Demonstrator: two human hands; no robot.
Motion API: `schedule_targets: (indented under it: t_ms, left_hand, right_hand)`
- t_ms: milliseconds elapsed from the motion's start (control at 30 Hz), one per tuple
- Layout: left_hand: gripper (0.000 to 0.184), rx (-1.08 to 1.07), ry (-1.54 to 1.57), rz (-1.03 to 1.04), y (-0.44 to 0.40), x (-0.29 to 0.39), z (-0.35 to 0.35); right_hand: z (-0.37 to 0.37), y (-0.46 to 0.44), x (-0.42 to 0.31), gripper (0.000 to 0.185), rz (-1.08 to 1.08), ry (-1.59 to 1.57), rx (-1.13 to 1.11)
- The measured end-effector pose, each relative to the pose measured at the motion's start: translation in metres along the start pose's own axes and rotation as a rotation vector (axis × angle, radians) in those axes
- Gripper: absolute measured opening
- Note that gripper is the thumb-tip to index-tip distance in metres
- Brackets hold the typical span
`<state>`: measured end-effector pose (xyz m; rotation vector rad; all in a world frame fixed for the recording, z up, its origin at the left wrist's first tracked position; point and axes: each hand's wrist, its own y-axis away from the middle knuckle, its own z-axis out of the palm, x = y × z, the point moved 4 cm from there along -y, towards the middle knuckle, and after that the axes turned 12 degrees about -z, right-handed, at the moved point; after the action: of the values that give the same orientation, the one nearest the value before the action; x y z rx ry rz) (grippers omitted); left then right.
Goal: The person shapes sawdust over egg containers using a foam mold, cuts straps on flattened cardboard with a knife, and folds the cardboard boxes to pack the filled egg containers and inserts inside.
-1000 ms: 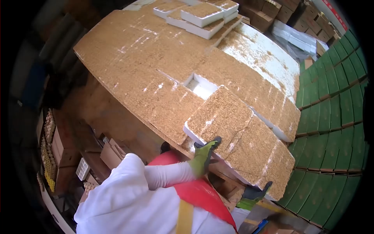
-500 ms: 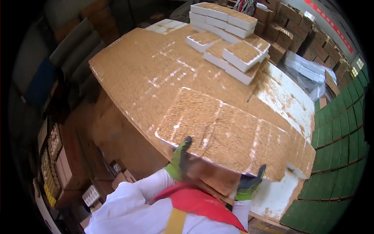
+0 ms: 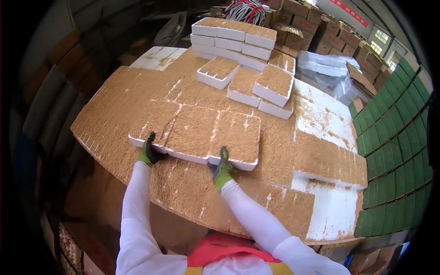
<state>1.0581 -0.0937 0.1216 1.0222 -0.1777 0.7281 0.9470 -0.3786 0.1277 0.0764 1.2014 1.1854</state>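
Note:
My left hand (image 3: 151, 152), in a green and dark glove, grips the front edge of a row of three white foam trays (image 3: 195, 133) filled with brown grainy material. My right hand (image 3: 222, 168), gloved alike, holds the same front edge further right, thumb on top. The fingers beneath the trays are partly hidden. The row lies over a large table surface (image 3: 183, 188) covered with similar brown filling. Behind it stand a single filled tray (image 3: 218, 72) and a few stacked ones (image 3: 273, 86).
A taller stack of white trays (image 3: 233, 42) stands at the back. Bare white patches (image 3: 332, 211) show at the right. Green boxes (image 3: 394, 151) line the right side. Cardboard boxes (image 3: 305, 23) and plastic-wrapped material (image 3: 323, 66) lie beyond the table.
Both hands have carried the row of trays left and further over the table. The view has turned, and the bare white patch at the right front is now more exposed.

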Motion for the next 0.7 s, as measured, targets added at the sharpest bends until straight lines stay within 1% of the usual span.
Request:
schedule_targets:
  t_ms: [33,67,100,133,167,200,233,267,300,333,367,400,433,500,533,567,600,667,700]
  left_hand:
    - [0.093,0.215,-0.083,0.044,0.008,0.013,-0.004]
    - [0.100,0.357,-0.056,-0.033,-0.027,0.025,-0.044]
    - [0.092,0.724,-0.759,-0.055,0.021,0.045,-0.026]
    - [0.085,0.909,-1.217,0.066,0.065,0.056,0.015]
    - [0.079,1.113,-1.676,0.428,0.045,0.071,0.011]
    - [0.072,1.128,-1.772,0.463,0.060,0.071,0.052]
    - [0.068,1.072,-1.890,0.319,0.085,0.064,0.105]
    - [0.057,0.988,-2.034,0.395,0.091,0.053,0.139]
    - [0.053,0.910,-2.120,0.502,0.100,0.036,0.171]
    - [0.049,0.818,-2.199,0.614,0.110,0.015,0.202]
    - [0.047,0.716,-2.272,0.738,0.125,-0.005,0.235]
    - [0.044,0.605,-2.428,0.838,0.145,-0.031,0.269]
    - [0.043,0.460,-2.578,0.953,0.171,-0.060,0.303]
    - [0.032,0.120,-2.666,1.124,0.228,-0.110,0.366]
    - [0.037,-0.054,-2.491,1.433,0.255,-0.130,0.389]
    - [0.035,-0.095,-2.632,1.335,0.281,-0.150,0.422]
    - [0.029,-0.071,-2.698,1.231,0.301,-0.168,0.452]
    - [0.018,-0.057,-2.569,1.487,0.331,-0.209,0.508]
    - [0.014,-0.015,-2.549,1.555,0.332,-0.231,0.529]
  right_hand:
    - [0.000,-0.010,0.013,0.068,0.108,0.075,-0.064]
    - [0.002,0.003,0.002,0.067,0.135,0.193,-0.075]
    - [-0.015,-0.008,0.004,0.058,0.226,0.198,-0.254]
    - [-0.021,0.009,-0.014,0.045,0.243,0.273,-0.337]
    - [-0.036,0.023,-0.034,0.039,0.193,0.404,-0.472]
    - [-0.065,0.002,-0.032,0.037,0.283,0.429,-0.583]
    - [-0.073,0.033,-0.057,0.024,0.181,0.418,-0.504]
    - [-0.095,0.045,-0.074,0.031,0.128,0.424,-0.409]
    - [-0.124,0.050,-0.086,0.038,0.060,0.386,-0.400]
    - [-0.151,0.059,-0.098,0.035,-0.005,0.312,-0.391]
    - [-0.172,0.072,-0.113,0.033,-0.081,0.331,-0.388]
    - [-0.194,0.082,-0.128,0.034,-0.107,0.328,-0.362]
    - [-0.220,0.092,-0.143,0.036,-0.137,0.322,-0.317]
    - [-0.264,0.108,-0.173,0.036,-0.251,0.283,-0.239]
    - [-0.289,0.116,-0.188,0.036,-0.297,0.272,-0.192]
    - [-0.313,0.120,-0.204,0.036,-0.339,0.293,-0.129]
    - [-0.333,0.116,-0.224,0.036,-0.384,0.323,-0.085]
    - [-0.384,0.102,-0.262,0.036,-0.452,0.333,-0.029]
    - [-0.411,0.091,-0.284,0.035,-0.480,0.294,-0.012]
